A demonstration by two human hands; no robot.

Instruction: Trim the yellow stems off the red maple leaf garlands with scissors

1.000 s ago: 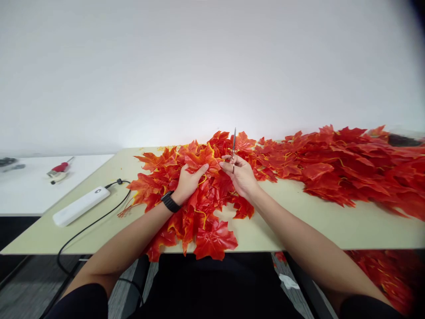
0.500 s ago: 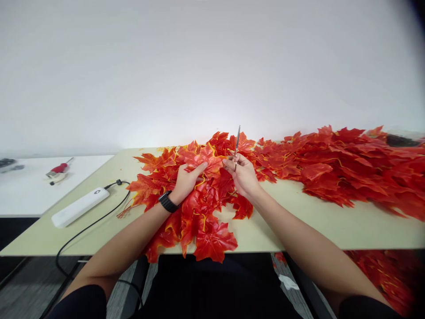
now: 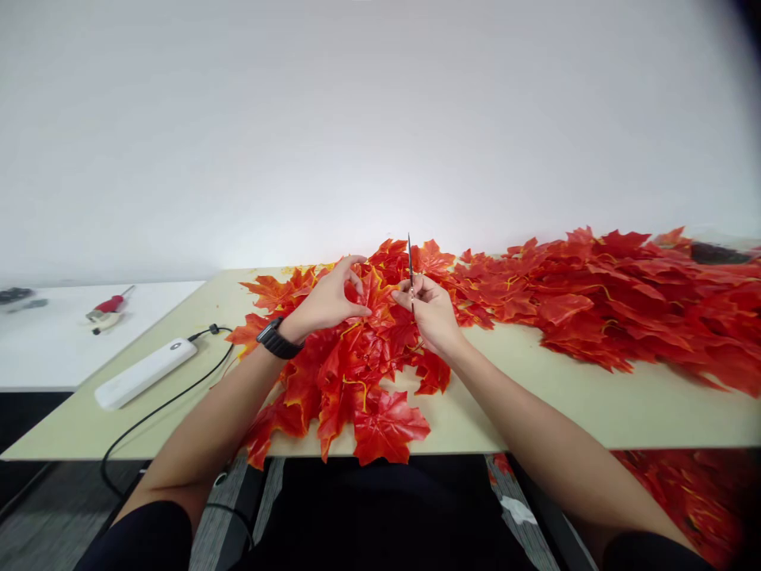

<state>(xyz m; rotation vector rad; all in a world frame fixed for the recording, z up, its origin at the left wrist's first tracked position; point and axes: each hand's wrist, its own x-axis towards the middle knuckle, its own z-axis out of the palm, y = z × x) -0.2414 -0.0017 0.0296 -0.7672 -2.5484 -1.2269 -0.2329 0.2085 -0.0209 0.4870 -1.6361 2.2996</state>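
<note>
Artificial maple leaves [image 3: 386, 349] in red and orange lie bunched in front of me, some hanging over the table's front edge. My left hand [image 3: 333, 297], with a black watch at the wrist, hovers over the left part of the bunch. Its thumb and fingers are spread apart around a leaf, not closed on it. My right hand [image 3: 434, 313] grips a small pair of scissors [image 3: 410, 262], blades pointing up. The right thumb and fingertip are close together at the edge of a leaf; whether they pinch it is unclear.
A long heap of red leaves [image 3: 642, 301] covers the right side of the pale table [image 3: 505, 396]. On the left lies a white power strip [image 3: 146, 373] with a black cable. A red-handled tool [image 3: 110, 304] rests on the white table beyond. More leaves [image 3: 683, 492] lie below the right edge.
My left hand has let go of the leaf, opened and shifted up and left. The scissors in my right hand have moved slightly left and turned more upright.
</note>
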